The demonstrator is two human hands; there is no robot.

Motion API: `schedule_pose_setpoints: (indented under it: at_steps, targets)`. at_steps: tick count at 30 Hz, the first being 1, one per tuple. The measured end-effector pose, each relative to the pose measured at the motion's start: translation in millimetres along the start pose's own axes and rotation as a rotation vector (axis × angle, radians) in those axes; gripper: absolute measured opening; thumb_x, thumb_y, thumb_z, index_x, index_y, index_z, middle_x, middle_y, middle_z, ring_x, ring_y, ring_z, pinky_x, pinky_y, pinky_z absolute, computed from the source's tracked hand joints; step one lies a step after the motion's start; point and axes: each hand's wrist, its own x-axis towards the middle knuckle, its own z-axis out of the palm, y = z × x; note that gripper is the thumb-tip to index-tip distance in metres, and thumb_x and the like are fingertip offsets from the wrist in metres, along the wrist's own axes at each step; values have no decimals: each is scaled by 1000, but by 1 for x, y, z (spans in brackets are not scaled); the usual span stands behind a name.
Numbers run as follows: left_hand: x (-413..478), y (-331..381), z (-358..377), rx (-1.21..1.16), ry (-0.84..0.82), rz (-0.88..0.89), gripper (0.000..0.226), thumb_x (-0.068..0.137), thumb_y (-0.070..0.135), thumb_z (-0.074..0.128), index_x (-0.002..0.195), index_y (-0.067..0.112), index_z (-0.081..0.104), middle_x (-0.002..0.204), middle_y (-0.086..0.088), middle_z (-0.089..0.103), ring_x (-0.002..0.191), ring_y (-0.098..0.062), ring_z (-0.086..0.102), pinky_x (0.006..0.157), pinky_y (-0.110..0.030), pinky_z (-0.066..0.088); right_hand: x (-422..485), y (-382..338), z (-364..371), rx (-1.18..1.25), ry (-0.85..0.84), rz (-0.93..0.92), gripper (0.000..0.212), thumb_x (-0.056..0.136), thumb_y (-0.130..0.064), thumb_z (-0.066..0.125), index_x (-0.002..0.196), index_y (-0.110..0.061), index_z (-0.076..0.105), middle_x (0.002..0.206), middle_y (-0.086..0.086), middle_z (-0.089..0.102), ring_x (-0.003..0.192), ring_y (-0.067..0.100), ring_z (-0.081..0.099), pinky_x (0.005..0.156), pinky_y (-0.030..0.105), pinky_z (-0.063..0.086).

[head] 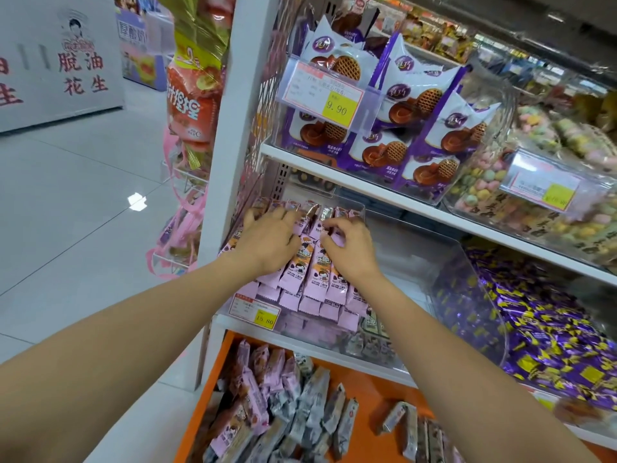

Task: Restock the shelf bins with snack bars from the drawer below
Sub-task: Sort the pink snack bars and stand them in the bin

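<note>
Rows of pink snack bars (309,282) fill a clear shelf bin (414,262) on the lower shelf. My left hand (268,240) lies flat on the bars at the bin's left, fingers spread toward the back row. My right hand (350,247) is beside it with fingers curled, pinching the top of a pink bar (317,230). Below the shelf, an open orange drawer (367,426) holds several loose pink and grey snack bars (283,406).
A neighbouring bin of purple-and-yellow candies (521,332) sits to the right. Above are purple waffle packs (394,105) and pastel sweets (521,168). A price tag (257,312) hangs on the bin front. Hanging snack bags (197,88) and tiled floor (76,208) lie left.
</note>
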Motion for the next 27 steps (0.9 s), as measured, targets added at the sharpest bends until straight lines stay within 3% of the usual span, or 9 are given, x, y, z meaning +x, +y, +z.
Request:
schedule_pose_setpoints:
  at_steps: [3,5,9,16,19,22,25,27]
  targets:
    - [-1,1,-3,-21,7,-29,40,99,34,39,136,18,44,139,-5,50,128,-23,45,114,-48,16,-4,4,-2,-62,-68,-82,31,91,-32,61,121,-25,66,124,4,58,116,24,49,103,44,39]
    - [1,2,-4,14,-64,-16,40,99,35,38,136,23,47,142,-5,49,131,-24,42,115,-51,13,-3,3,-2,-130,-123,-87,33,95,-38,56,125,-26,64,136,1,53,127,22,41,110,38,30]
    - [6,0,-5,62,-138,7,48,101,36,32,149,29,35,160,3,27,144,-23,26,117,-54,5,-3,0,-2,-198,-185,-49,40,99,-44,46,134,-28,57,149,-2,42,137,22,25,113,38,18]
    - [8,1,-3,131,-187,34,48,104,38,25,150,32,33,160,5,26,144,-23,25,117,-53,4,-2,4,0,-192,-160,-67,42,98,-45,48,134,-24,57,149,0,42,137,21,26,112,36,19]
    - [4,0,0,126,-121,50,46,104,36,24,149,31,36,160,2,25,144,-22,25,116,-51,6,-3,4,-1,-159,-132,-84,40,97,-43,50,130,-23,59,143,1,48,133,22,32,109,34,24]
    - [-3,2,-1,88,21,71,44,104,37,27,140,27,49,155,1,36,139,-21,32,113,-47,11,-6,2,-7,-92,-74,-93,33,96,-37,53,124,-23,63,134,1,55,127,23,39,106,34,29]
    - [-12,10,-5,91,151,112,53,99,44,22,130,22,59,140,-2,51,128,-23,41,106,-41,19,-16,1,-20,-13,-40,-121,26,95,-31,56,118,-23,67,126,0,59,121,19,43,103,35,34]
    - [-20,21,-8,50,223,162,54,94,44,23,120,19,63,126,-5,57,118,-26,47,99,-41,28,-26,0,-34,47,-36,-153,23,95,-29,57,114,-22,68,117,0,61,108,14,50,92,28,39]
